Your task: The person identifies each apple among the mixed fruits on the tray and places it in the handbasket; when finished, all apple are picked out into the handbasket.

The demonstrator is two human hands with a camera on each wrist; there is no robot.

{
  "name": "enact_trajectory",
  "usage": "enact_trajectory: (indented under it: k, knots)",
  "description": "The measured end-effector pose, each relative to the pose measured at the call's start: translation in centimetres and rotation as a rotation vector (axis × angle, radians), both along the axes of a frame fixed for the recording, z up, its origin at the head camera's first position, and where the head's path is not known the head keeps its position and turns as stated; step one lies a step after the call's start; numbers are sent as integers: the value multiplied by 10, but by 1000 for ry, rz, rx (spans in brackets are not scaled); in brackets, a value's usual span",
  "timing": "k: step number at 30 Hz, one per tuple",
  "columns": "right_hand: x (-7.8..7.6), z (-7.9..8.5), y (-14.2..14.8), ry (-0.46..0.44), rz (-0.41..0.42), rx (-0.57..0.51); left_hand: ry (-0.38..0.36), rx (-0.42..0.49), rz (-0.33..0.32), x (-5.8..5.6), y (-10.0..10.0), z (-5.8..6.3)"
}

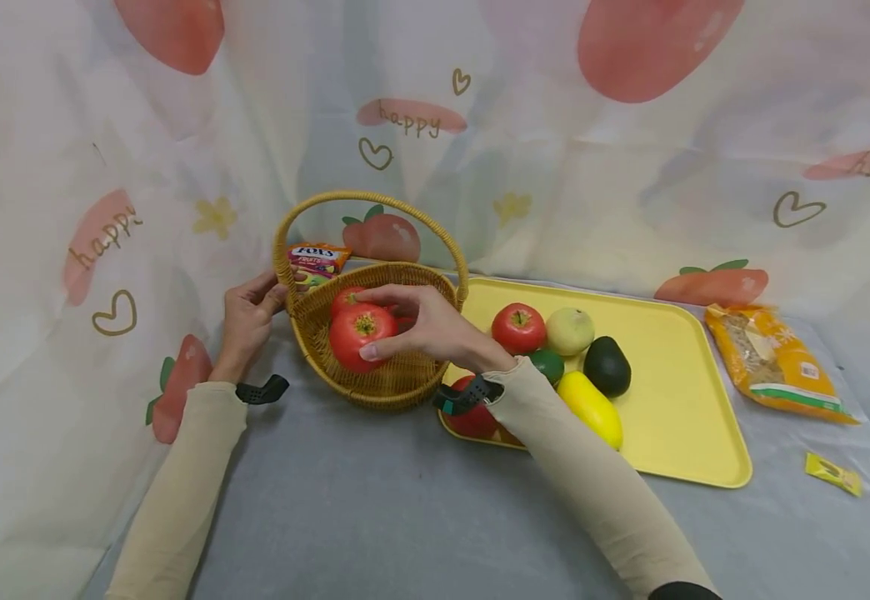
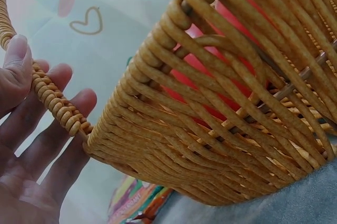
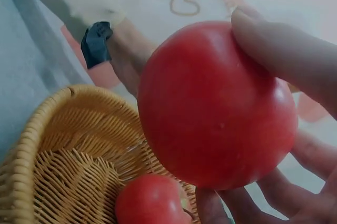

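right grip: part closed round red fruit, left of frame's middle, over basket | left grip: pinching handle | best: keep basket still, lower fruit softly

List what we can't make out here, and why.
How many fruits the basket holds: head view, the held red fruit and right hand block part of it.
Near-side red fruit on the tray: head view, partly covered by the right wrist.
Snack packet, lower part: head view, behind the basket.
Yellow sachet, print: head view, too small.
Left hand, whole: left wrist view, cut by the frame edge.
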State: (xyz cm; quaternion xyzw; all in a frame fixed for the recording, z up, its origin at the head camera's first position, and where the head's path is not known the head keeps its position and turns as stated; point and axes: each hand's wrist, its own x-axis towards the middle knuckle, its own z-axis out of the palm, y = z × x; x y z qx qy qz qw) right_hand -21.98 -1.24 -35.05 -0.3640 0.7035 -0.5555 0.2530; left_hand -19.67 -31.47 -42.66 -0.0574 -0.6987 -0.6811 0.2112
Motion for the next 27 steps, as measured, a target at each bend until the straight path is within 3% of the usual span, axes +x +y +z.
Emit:
enact_trajectory:
  k: [13,20,27]
  knots:
    - [-29,-16,-30,-13,4,148,10,3,13,-2,1,1]
    - [-33,-24,-39,19,4,254,18,21,-4,-1,1,-1]
    - [-35,-28,-49,56,67,311,19,23,-5,-1,-2,-1]
